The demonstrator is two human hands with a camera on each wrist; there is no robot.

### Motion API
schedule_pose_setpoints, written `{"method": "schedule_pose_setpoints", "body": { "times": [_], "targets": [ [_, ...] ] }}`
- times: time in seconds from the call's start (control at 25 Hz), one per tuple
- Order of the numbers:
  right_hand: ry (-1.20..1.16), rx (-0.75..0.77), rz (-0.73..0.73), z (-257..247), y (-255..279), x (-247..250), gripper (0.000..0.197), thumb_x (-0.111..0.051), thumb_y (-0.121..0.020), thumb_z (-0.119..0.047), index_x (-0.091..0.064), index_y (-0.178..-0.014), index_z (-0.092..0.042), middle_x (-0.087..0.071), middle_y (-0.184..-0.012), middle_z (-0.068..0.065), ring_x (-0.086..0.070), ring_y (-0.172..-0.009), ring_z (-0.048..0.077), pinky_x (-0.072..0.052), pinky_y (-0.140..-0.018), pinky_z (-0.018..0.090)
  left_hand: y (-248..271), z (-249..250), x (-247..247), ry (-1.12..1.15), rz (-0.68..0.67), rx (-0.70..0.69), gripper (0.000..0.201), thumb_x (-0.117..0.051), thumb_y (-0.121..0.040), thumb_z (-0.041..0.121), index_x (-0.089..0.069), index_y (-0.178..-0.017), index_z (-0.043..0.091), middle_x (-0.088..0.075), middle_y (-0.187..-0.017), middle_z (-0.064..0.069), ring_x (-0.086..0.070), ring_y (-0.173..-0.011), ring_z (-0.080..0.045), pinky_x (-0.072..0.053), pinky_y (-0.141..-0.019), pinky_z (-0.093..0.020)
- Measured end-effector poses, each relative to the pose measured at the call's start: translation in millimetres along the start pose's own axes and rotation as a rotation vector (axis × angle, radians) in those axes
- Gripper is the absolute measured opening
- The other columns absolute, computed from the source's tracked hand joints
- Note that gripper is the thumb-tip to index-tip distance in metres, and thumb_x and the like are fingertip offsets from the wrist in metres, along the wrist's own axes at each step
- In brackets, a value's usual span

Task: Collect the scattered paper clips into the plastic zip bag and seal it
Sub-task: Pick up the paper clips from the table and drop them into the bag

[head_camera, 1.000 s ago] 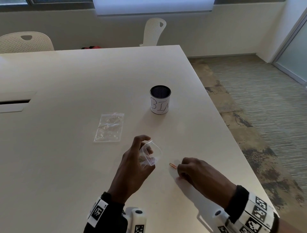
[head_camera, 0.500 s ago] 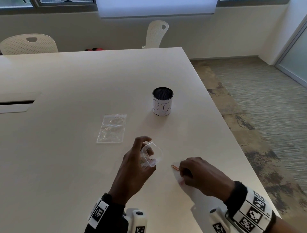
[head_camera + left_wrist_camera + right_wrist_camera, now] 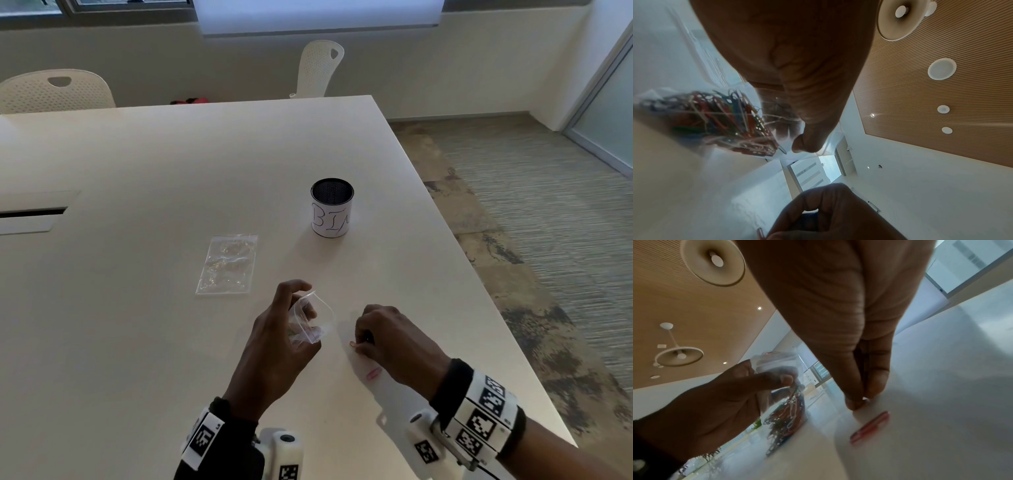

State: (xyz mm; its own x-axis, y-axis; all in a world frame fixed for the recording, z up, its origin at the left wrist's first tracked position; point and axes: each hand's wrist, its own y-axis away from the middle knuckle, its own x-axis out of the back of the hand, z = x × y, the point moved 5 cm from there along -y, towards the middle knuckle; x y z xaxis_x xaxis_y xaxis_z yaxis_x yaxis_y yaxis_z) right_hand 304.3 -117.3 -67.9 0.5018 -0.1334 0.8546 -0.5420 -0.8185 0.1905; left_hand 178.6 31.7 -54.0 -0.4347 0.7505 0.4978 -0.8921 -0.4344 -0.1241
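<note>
My left hand (image 3: 294, 329) grips a small clear zip bag (image 3: 313, 320) upright on the white table (image 3: 137, 342), with its mouth held open. Several coloured paper clips (image 3: 725, 121) fill the bag's bottom, and the clips (image 3: 787, 412) show in the right wrist view too. Just right of it, my right hand (image 3: 356, 346) has thumb and forefinger pinched on a small orange paper clip (image 3: 352, 343) lying on the table. The thumb and fingertips (image 3: 875, 386) meet at the surface. A pink paper clip (image 3: 373, 374) lies loose under the right palm; it looks red (image 3: 869, 426) in the right wrist view.
A second clear zip bag (image 3: 227, 263) lies flat farther back on the left. A black mesh cup (image 3: 332, 207) with a white "BIN" label stands behind the hands. The table's right edge (image 3: 496, 308) runs close by the right hand. Two white chairs stand at the far side.
My right hand's fingertips have slid left over the orange clip and closed on it. The pink clip now shows below that hand. My left hand and the bag have hardly moved.
</note>
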Motion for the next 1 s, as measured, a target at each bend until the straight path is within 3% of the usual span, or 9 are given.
{"method": "schedule_pose_setpoints", "body": {
  "times": [0.16, 0.28, 0.4, 0.48, 0.56, 0.72, 0.84, 1.0],
  "targets": [
    [0.112, 0.005, -0.151, -4.7, -5.3, -4.7, 0.016, -0.064, -0.098, -0.024, -0.056, -0.085, -0.02, -0.061, -0.108, 0.009, -0.062, -0.097, 0.028, -0.043, -0.079, 0.03, 0.2, -0.9, 0.3, -0.003, 0.001, 0.012, 0.065, -0.082, -0.086, 0.009, -0.045, -0.134, 0.034, -0.067, -0.104, 0.01, -0.072, -0.087, -0.009, -0.054, -0.071, -0.009],
    [0.124, 0.009, -0.185, -3.3, -4.6, -3.0, 0.016, -0.06, -0.098, -0.019, -0.049, -0.087, -0.02, -0.059, -0.101, 0.008, -0.059, -0.089, 0.028, -0.042, -0.069, 0.028, 0.6, -1.6, 2.4, -0.006, 0.008, 0.012, 0.065, -0.082, -0.087, 0.01, -0.045, -0.133, 0.036, -0.067, -0.104, 0.01, -0.072, -0.086, -0.01, -0.054, -0.072, -0.01],
    [-0.012, 0.0, -0.145, 5.2, -0.3, 10.2, 0.008, -0.064, -0.096, -0.012, -0.059, -0.094, -0.017, -0.065, -0.087, -0.001, -0.063, -0.074, 0.021, -0.049, -0.06, 0.027, 1.7, -1.8, 4.0, -0.005, 0.015, 0.008, 0.066, -0.082, -0.086, 0.009, -0.045, -0.133, 0.036, -0.067, -0.103, 0.01, -0.071, -0.087, -0.01, -0.055, -0.072, -0.01],
    [-0.085, 0.022, -0.167, 8.7, 7.0, 16.7, 0.012, -0.064, -0.098, -0.012, -0.068, -0.105, -0.02, -0.071, -0.093, 0.0, -0.067, -0.071, 0.011, -0.058, -0.066, 0.026, 2.2, -1.8, 3.7, -0.005, 0.01, 0.005, 0.065, -0.082, -0.086, 0.009, -0.045, -0.133, 0.035, -0.067, -0.102, 0.009, -0.071, -0.088, -0.012, -0.057, -0.072, -0.012],
    [-0.053, 0.042, -0.22, 9.8, 16.3, 17.4, 0.014, -0.063, -0.1, -0.017, -0.074, -0.107, -0.02, -0.069, -0.103, -0.002, -0.064, -0.075, 0.006, -0.058, -0.071, 0.022, 1.6, -1.2, 3.8, 0.0, 0.013, 0.011, 0.064, -0.081, -0.086, 0.007, -0.046, -0.132, 0.035, -0.067, -0.102, 0.008, -0.071, -0.088, -0.014, -0.057, -0.072, -0.015],
    [-0.009, 0.103, -0.246, 8.4, 28.4, 11.6, 0.014, -0.075, -0.092, -0.031, -0.075, -0.097, -0.019, -0.067, -0.103, -0.006, -0.066, -0.087, 0.011, -0.06, -0.081, 0.033, 1.2, -0.2, 3.1, 0.01, 0.011, 0.02, 0.063, -0.08, -0.085, 0.005, -0.046, -0.13, 0.035, -0.067, -0.101, 0.007, -0.07, -0.085, -0.015, -0.054, -0.071, -0.011],
    [0.008, 0.148, -0.248, 4.3, 29.8, 3.6, 0.009, -0.078, -0.09, -0.023, -0.075, -0.094, -0.015, -0.067, -0.103, -0.004, -0.066, -0.088, 0.01, -0.059, -0.082, 0.029, 0.8, 1.2, 3.1, 0.011, 0.008, 0.015, 0.064, -0.08, -0.085, 0.004, -0.046, -0.131, 0.034, -0.067, -0.101, 0.008, -0.071, -0.084, -0.015, -0.055, -0.07, -0.012],
    [0.103, 0.179, -0.253, -0.4, 27.6, -3.6, 0.007, -0.071, -0.096, -0.02, -0.071, -0.092, -0.015, -0.065, -0.102, -0.002, -0.061, -0.084, 0.012, -0.05, -0.074, 0.023, 3.1, 1.8, 6.0, 0.012, 0.025, 0.02, 0.064, -0.08, -0.085, 0.005, -0.046, -0.131, 0.034, -0.067, -0.102, 0.009, -0.071, -0.084, -0.013, -0.052, -0.07, -0.008]
  ]
}}
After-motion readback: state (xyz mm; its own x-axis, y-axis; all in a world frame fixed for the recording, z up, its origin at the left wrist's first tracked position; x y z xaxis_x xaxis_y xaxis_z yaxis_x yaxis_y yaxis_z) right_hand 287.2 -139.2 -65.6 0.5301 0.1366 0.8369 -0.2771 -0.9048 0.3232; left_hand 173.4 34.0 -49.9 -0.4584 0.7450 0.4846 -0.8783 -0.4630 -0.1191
